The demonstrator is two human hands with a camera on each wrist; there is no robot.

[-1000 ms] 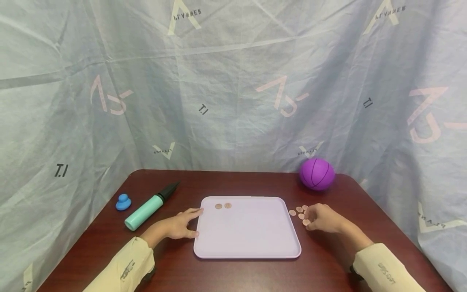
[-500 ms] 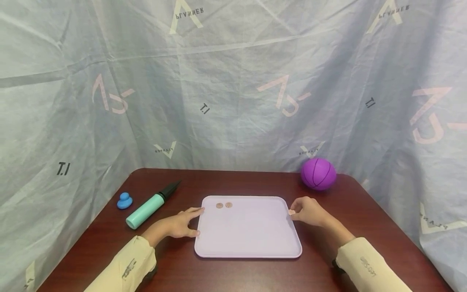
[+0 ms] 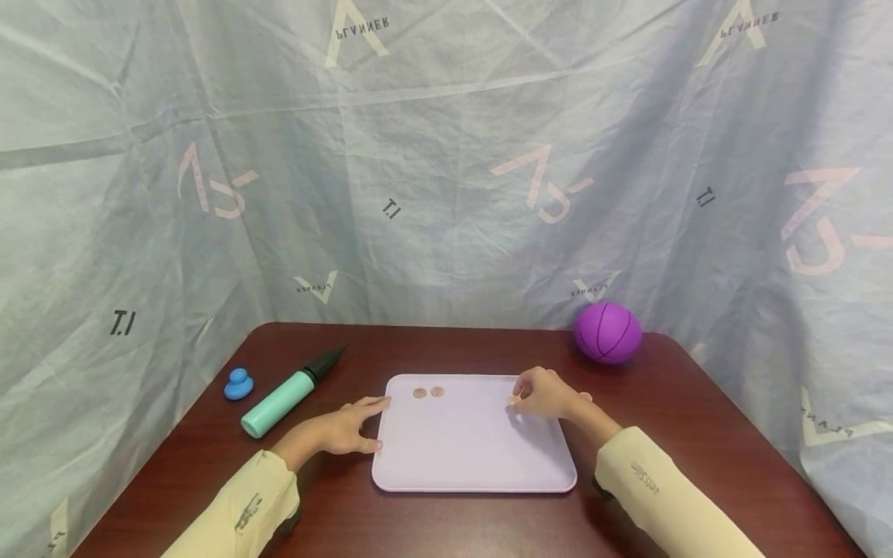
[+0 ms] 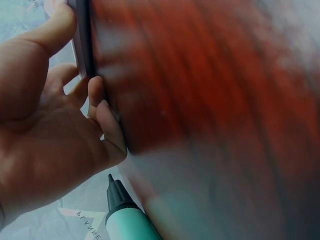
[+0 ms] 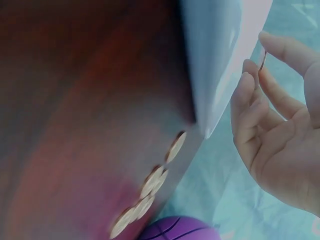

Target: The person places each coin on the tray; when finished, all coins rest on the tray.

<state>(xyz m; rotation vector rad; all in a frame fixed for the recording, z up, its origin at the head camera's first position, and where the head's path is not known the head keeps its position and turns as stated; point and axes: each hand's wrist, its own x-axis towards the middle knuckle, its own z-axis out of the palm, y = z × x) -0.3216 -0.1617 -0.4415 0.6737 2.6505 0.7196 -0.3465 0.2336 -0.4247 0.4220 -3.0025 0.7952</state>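
Note:
The white tray [image 3: 460, 449] lies on the table with two copper-coloured coins [image 3: 437, 391] flat near its far left corner. Between thumb and fingertips my right hand [image 3: 543, 394] pinches another coin [image 5: 263, 59], held over the tray's right part. My left hand [image 3: 342, 430] rests at the tray's left edge, thumb and fingers spread along the rim. Several more coins [image 5: 155, 181] lie on the table beyond the tray's right side in the right wrist view; in the head view the right hand and forearm hide most of them.
A purple ball [image 3: 608, 333] sits at the table's far right. Toward the left lie a mint-green hand pump [image 3: 279, 403] with a black nozzle and a small blue rubber duck [image 3: 239, 384]. A grey printed curtain [image 3: 446, 194] hangs behind the dark red-brown table [image 3: 418, 527].
My right hand has picked up a coin from the group right of the tray and moved left with it over the tray. The left hand stays at the tray's left edge.

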